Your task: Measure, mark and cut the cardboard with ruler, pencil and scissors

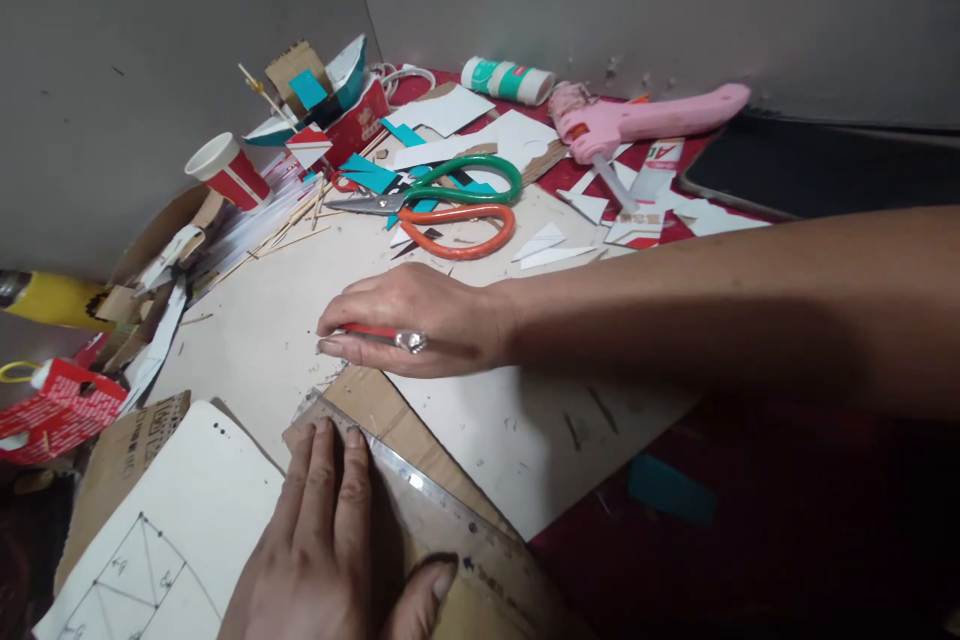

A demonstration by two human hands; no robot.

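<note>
Two pairs of scissors lie upper centre, one green-handled (465,178), one orange-handled (457,225). One pink glue gun (637,120) upper right, one paper cup (227,170) upper left, one glue stick (508,80), one ruler (442,510). Perhaps a dozen paper scraps, hard to count.

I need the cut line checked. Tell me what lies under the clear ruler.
The clear ruler lies on a brown cardboard piece, which shows through it. The left hand presses on its lower end, so the cardboard beneath the palm is hidden. No drawn line is visible.

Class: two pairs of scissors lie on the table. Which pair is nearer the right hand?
The orange-handled scissors: they lie just beyond the right hand, the green-handled scissors farther back.
</note>
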